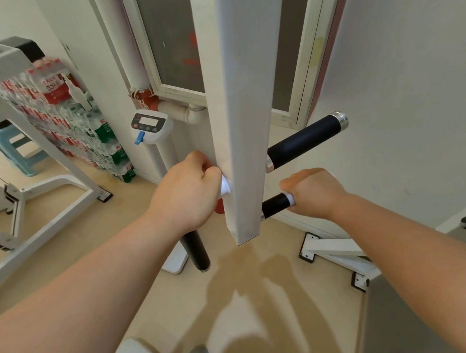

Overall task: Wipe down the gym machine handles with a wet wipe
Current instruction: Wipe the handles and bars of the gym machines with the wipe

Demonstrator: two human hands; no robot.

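Lower handle (274, 206) juts rightward from post (239, 120), right hand (314, 195) fingers gripping it; left hand (184, 192) clutches wipe (225, 187)

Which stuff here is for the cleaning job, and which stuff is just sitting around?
For the job:
left hand, holding a wipe
right hand, gripping the lower handle with a second wipe
upper handle
left handle
white post

Just lying about:
water bottles
blue stool
scale
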